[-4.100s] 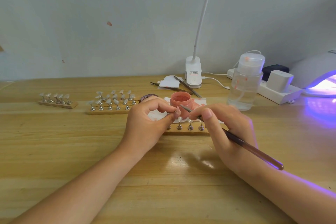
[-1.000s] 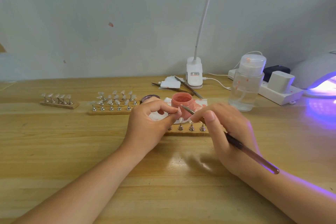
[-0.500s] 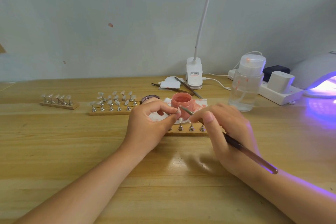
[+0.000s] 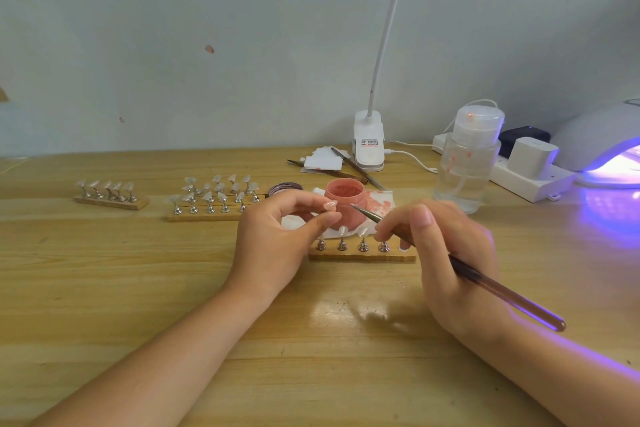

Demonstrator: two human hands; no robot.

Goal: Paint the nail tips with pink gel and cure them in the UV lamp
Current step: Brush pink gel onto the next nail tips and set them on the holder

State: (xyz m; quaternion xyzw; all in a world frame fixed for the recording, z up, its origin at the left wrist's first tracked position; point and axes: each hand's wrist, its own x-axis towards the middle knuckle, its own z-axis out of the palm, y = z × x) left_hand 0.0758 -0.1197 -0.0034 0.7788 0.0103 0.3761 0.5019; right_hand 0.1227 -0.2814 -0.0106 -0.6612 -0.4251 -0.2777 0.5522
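Two hands over the wooden table [image 4: 138,288], both busy. Left hand [image 4: 273,239] pinches a small nail tip [image 4: 329,206] between thumb and forefinger, held up just in front of the open pink gel jar [image 4: 344,199]. Right hand [image 4: 446,253] grips the brush [image 4: 485,284] like a pen, its point just right of the held tip; can't tell if they touch. Below the hands: wooden holder strip [image 4: 360,255] with metal pegs, a couple carrying tips. More tip holders [image 4: 211,201] left, well apart. UV lamp [image 4: 609,149] lit purple at far right edge. Clip lamp base [image 4: 369,146] has a printed label, red and dark text, too small to read. Clear pump bottle [image 4: 465,163] near the power strip [image 4: 530,177].
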